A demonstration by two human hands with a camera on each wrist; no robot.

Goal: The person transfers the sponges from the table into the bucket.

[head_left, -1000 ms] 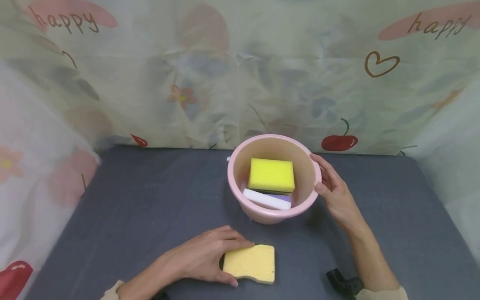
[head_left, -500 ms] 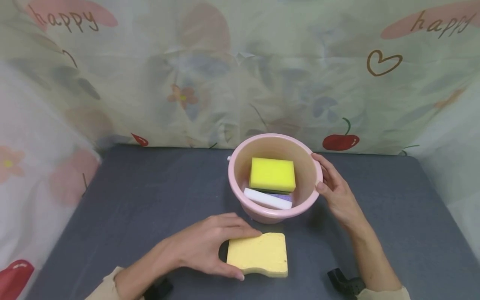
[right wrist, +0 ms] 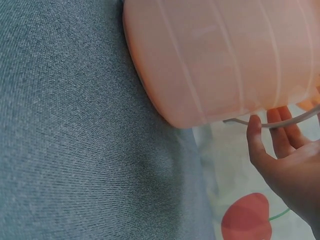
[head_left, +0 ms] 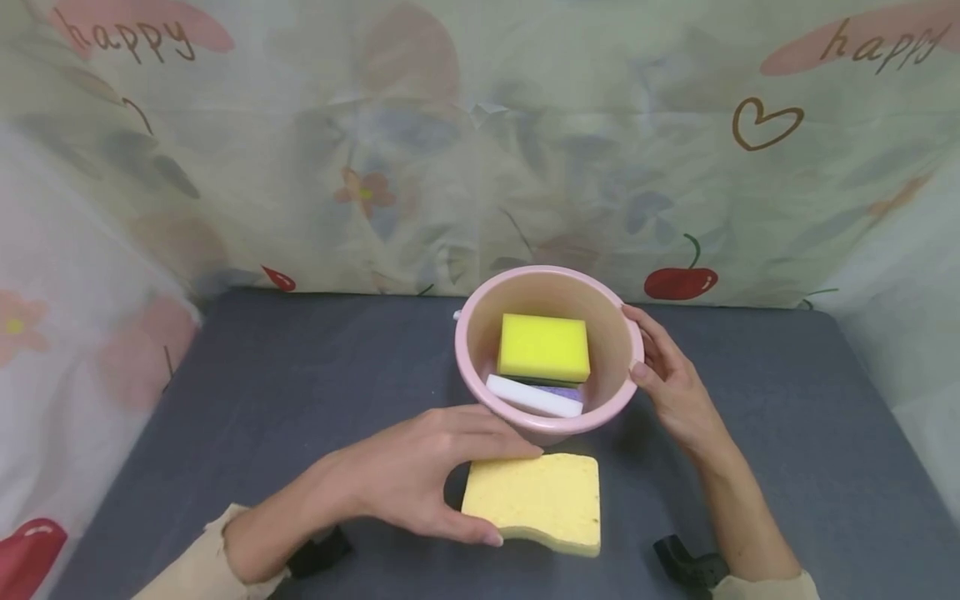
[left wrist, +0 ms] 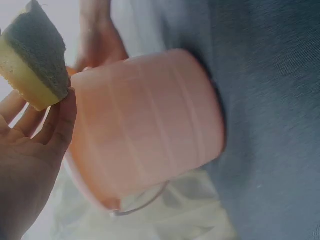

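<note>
My left hand (head_left: pixel 427 471) pinches a pale yellow sponge (head_left: pixel 536 504) by its left end, thumb at the near edge and fingers at the far edge. Held off the table, it sits just in front of the pink bucket (head_left: pixel 551 427). In the left wrist view the sponge (left wrist: pixel 32 55) shows a dark grey underside. On the bucket's right side, my right hand (head_left: pixel 678 400) holds the rim; in the right wrist view its fingers (right wrist: pixel 256 135) are by the thin handle (right wrist: pixel 295 120). Inside the bucket are a bright yellow sponge (head_left: pixel 543 346), a white block (head_left: pixel 532 396) and a purple piece (head_left: pixel 564 392), partly hidden.
The bucket stands upright on a dark grey tabletop (head_left: pixel 337 367), near its back edge. A patterned curtain (head_left: pixel 300 167) hangs behind and at both sides. Black wrist devices (head_left: pixel 686 567) show near both sleeves.
My left hand has lifted the pale yellow sponge off the table and carried it rightward and forward, toward the bucket's front. The right hand and bucket have stayed in place.
</note>
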